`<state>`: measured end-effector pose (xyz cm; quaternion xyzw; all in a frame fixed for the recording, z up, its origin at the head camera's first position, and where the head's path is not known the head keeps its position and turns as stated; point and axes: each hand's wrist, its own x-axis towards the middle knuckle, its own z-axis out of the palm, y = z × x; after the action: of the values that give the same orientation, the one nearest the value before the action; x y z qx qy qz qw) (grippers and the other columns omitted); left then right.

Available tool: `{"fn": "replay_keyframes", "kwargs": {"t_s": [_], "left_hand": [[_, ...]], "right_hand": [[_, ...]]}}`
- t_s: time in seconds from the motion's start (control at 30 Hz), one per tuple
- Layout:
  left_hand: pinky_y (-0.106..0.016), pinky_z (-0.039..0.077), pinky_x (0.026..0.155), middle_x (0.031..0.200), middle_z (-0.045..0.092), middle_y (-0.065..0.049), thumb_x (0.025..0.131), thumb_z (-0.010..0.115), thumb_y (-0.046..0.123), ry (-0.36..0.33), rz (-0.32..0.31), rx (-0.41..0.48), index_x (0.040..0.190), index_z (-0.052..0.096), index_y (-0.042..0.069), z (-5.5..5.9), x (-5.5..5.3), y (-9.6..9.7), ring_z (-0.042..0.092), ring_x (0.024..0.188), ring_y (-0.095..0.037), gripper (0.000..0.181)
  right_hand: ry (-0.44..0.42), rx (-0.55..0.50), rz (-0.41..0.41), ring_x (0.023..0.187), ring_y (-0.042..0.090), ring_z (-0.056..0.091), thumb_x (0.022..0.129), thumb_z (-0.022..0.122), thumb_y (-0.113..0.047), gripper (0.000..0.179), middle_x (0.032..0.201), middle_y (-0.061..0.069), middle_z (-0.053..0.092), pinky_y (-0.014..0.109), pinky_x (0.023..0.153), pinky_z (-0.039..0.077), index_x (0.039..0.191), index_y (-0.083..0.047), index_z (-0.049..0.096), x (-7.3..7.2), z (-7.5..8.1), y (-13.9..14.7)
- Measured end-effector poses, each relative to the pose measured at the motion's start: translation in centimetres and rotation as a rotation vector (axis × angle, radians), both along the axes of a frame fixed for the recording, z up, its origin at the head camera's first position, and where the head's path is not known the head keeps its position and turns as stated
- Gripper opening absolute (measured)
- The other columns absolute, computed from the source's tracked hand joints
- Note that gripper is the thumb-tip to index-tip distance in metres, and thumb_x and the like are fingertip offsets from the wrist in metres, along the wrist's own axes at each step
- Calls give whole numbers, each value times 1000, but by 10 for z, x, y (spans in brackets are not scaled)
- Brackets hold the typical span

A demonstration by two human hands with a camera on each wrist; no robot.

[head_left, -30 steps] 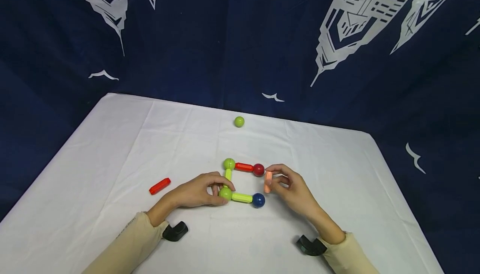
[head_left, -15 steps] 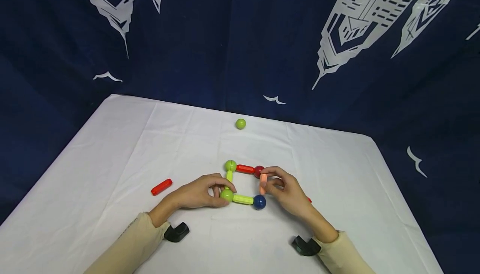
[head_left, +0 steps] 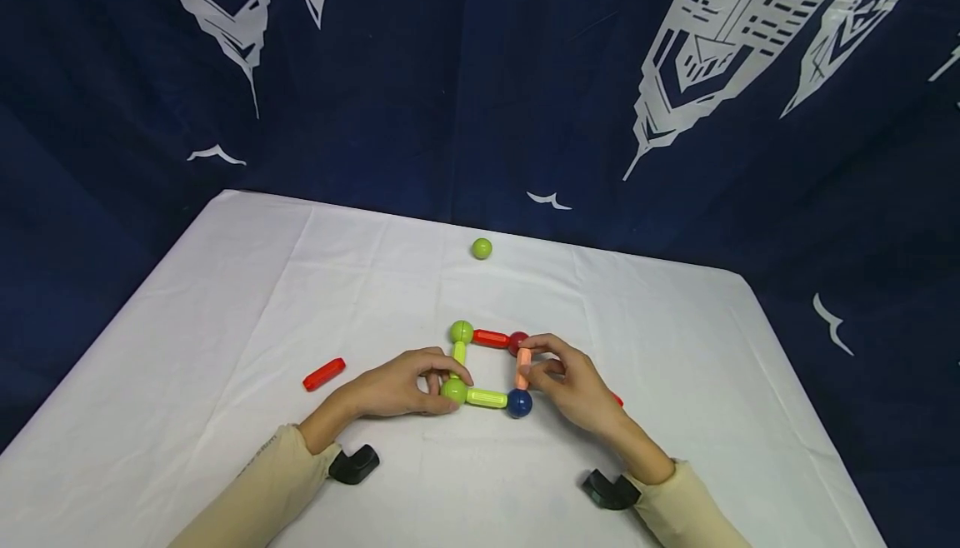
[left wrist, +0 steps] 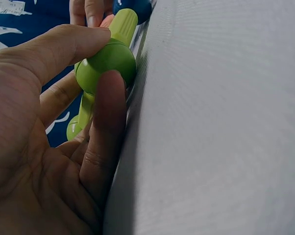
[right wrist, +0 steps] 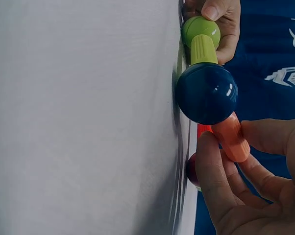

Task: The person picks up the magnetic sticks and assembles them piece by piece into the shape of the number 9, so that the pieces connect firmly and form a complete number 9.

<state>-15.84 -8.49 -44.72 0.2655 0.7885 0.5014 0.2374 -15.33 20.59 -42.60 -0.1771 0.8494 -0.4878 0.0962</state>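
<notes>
On the white table lies a four-sided frame of toy sticks and balls. My left hand (head_left: 408,381) pinches its near-left green ball (left wrist: 106,68) between thumb and fingers. A yellow-green stick (head_left: 487,399) runs from that ball to a blue ball (right wrist: 207,93). My right hand (head_left: 570,381) pinches an orange stick (right wrist: 231,137), whose near end touches the blue ball. The stick's other end is close to a red ball (head_left: 517,342); in the right wrist view a gap shows between them. A red stick (head_left: 491,338) links the red ball to the far-left green ball (head_left: 461,331).
One loose red stick (head_left: 324,374) lies left of my left hand. Another red piece (head_left: 618,399) is mostly hidden behind my right hand. A loose green ball (head_left: 482,249) sits near the table's far edge. Behind the table hangs a dark blue printed cloth (head_left: 390,115).
My right hand has moved left with the orange stick, bringing its near end to the blue ball. A red piece behind that hand has come into view. My left hand keeps its hold.
</notes>
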Motion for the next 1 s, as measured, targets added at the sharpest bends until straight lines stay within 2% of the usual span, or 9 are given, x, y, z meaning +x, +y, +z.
{"fn": "replay_keyframes", "kwargs": {"t_s": [0.23, 0.5, 0.83, 1.0], "left_hand": [[-24, 44, 72, 95, 58, 0, 88, 77, 23, 11, -1, -2, 116, 70, 25, 0, 0, 0, 56, 83, -14, 30], [-24, 44, 70, 93, 57, -1, 88, 77, 24, 20, -7, 5, 117, 71, 26, 0, -1, 1, 57, 81, -13, 30], [-23, 44, 69, 96, 57, -2, 89, 76, 22, 5, 6, 7, 120, 70, 21, 1, 0, -1, 56, 82, -12, 32], [-22, 48, 64, 101, 54, -6, 92, 73, 19, -29, 20, 26, 125, 67, 20, 1, 1, 0, 59, 72, -13, 34]], "right_hand": [[46, 37, -20, 89, 16, 73, 89, 74, -6, 38, 126, 14, 59, 21, 77, 55, 126, -6, 62, -3, -1, -3], [89, 44, 0, 87, 17, 73, 88, 75, -1, 37, 123, 15, 58, 22, 78, 57, 122, -4, 63, -6, -2, -4], [44, 70, 15, 91, 18, 73, 88, 73, 2, 41, 125, 15, 54, 23, 80, 58, 127, -6, 60, -7, -2, -6], [11, 52, 33, 97, 24, 71, 89, 73, -1, 53, 134, 18, 46, 24, 82, 58, 137, -7, 52, -8, 0, -5]]}}
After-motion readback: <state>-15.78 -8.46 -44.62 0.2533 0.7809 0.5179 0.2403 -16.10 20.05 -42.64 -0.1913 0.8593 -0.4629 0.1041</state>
